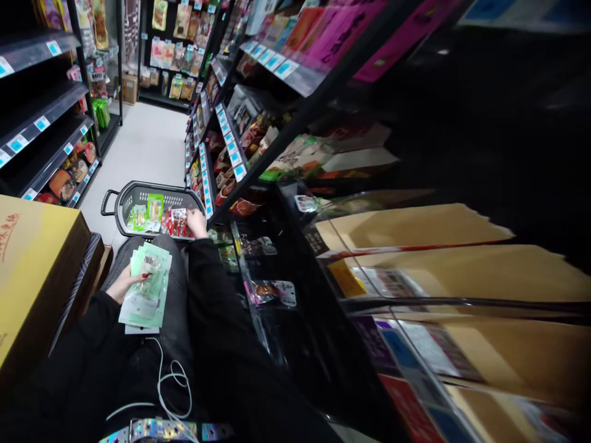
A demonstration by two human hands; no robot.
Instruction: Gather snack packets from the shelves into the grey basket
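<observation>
My left hand [124,283] grips a small stack of pale green snack packets [150,289], held over my lap with the thumb across the top one. Farther forward, my right hand [197,223] reaches into the right side of a grey shopping basket [133,187]. Its fingers are closed at the red packets [178,221] lying there; whether one is pinched between them I cannot tell. Left of these, a bright green packet [155,207] and a few paler green-edged ones [138,216] lie in the same basket.
Shelves with hanging and standing packets line the right side [231,141]; the left shelf [44,123] has price tags along its edges. A yellow cardboard box [41,258] stands close on my left. A white cable [173,381] loops over my lap. The pale aisle floor [143,135] runs ahead.
</observation>
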